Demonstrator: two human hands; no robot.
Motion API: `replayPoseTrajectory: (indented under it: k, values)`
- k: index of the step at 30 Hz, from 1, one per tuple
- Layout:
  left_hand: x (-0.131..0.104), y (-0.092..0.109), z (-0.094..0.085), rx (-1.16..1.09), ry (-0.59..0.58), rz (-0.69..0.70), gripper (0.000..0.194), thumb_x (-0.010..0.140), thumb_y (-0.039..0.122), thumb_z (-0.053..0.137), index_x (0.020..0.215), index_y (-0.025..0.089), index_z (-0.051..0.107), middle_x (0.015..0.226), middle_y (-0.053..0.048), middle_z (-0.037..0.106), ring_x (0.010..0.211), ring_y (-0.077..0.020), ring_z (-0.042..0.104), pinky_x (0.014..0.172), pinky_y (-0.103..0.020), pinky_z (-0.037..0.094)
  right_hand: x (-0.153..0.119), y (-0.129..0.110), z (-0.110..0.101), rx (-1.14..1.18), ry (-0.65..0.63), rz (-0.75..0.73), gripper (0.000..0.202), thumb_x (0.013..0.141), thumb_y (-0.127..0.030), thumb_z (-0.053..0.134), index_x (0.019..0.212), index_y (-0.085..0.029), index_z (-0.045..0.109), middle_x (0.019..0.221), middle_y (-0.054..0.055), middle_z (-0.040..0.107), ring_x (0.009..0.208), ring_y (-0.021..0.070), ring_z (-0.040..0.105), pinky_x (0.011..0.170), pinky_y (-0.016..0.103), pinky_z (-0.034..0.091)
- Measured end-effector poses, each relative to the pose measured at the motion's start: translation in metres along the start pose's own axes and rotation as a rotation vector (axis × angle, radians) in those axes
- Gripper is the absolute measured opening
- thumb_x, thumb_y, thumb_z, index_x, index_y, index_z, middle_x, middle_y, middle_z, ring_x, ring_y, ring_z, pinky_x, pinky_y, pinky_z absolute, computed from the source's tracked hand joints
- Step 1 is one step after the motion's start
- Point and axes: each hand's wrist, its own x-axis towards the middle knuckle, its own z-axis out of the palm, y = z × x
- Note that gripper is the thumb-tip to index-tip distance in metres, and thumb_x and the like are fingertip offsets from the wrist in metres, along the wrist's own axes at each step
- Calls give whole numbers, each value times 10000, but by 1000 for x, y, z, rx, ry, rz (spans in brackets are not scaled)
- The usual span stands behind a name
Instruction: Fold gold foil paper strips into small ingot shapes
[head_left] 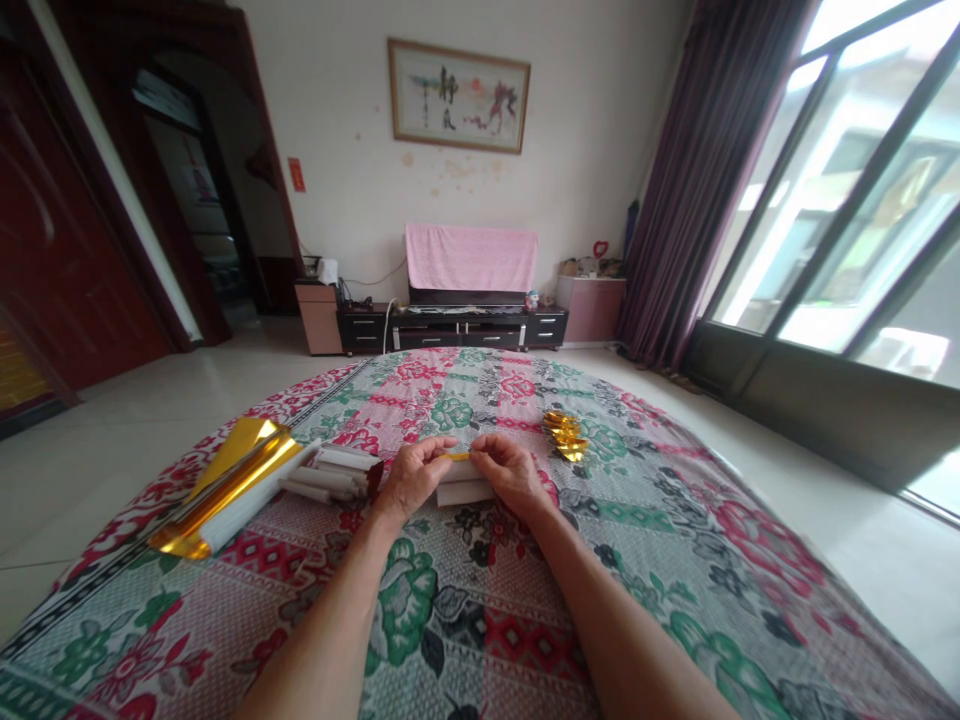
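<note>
Both hands meet over the middle of the table. My left hand [414,475] pinches the left end of a narrow strip of gold foil paper [458,456], and my right hand [508,470] pinches its right end. Just below the strip lies a pale, white-grey folded piece [463,493], partly covered by my fingers; whether it joins the gold strip I cannot tell. To the right sits a small heap of folded gold foil pieces [566,435]. Left of my hands are several white paper rolls [330,475] and a loosely rolled gold foil sheet [240,480].
A flowered cloth [637,560] covers the round table. Beyond it stand a low black cabinet [457,328] and a screen under a pink towel [472,258]. A purple curtain [712,150] and large windows [847,180] are at the right, a red door [67,220] at the left.
</note>
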Motion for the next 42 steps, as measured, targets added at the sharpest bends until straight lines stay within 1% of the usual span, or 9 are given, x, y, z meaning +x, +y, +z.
replayPoseTrajectory:
  k: [5,9,14,18,22,27,34,37,42]
  values:
    - [-4,10,0,61,-20,-5,280,678,296,564,874,144,695,809,-45,693,779,-193,594,691,-268,447,-1,0,0,-86,-9,-4,212,703,-349,608,818,-173,578,626,-26,527,537,86,430,495,205,322]
    - [-5,13,0,92,-55,6,256,684,352,565,772,153,699,741,-33,684,725,-183,584,650,-257,429,-2,-1,0,-99,-14,0,227,694,-360,615,819,-174,584,641,-22,539,551,92,446,512,208,342]
    - [-4,12,0,175,-43,41,233,697,335,534,702,152,678,641,-8,639,631,-151,541,616,-243,396,-2,0,0,-172,-43,-1,262,705,-363,602,879,-168,612,680,-11,558,560,92,444,518,207,347]
    - [-5,11,1,204,-48,81,226,713,320,507,683,152,656,638,-6,620,633,-146,528,622,-238,390,-3,-1,0,-313,-99,-25,228,738,-361,564,807,-160,647,639,-13,538,555,89,419,502,198,325]
    - [-4,9,2,196,-59,79,212,707,313,507,676,156,646,626,1,603,624,-141,511,611,-233,381,-4,-7,0,-367,-124,-60,206,750,-335,538,728,-154,632,594,-26,513,540,83,407,493,192,308]
    - [-3,6,3,182,-59,65,210,700,324,515,663,159,641,600,11,577,595,-132,484,583,-228,363,-5,-10,0,-392,-118,-46,209,753,-325,524,727,-151,636,589,-25,519,536,85,411,495,191,313]
    - [-4,4,1,157,7,40,232,684,333,516,659,149,655,537,27,531,536,-115,444,526,-217,323,-4,-6,-3,-365,-48,-27,261,750,-386,536,675,-152,622,544,-28,471,508,85,363,460,196,276]
    - [-4,3,0,148,5,41,241,685,335,507,665,150,659,528,30,531,526,-115,443,522,-219,317,-4,-7,-4,-378,-70,-42,287,778,-392,497,694,-158,640,552,-27,473,517,90,368,474,203,277]
    - [-3,3,0,138,5,42,231,692,326,504,660,153,654,563,22,561,556,-122,468,557,-224,343,-4,-11,-5,-338,-85,1,286,805,-371,447,833,-178,655,585,-26,495,535,103,390,495,206,299]
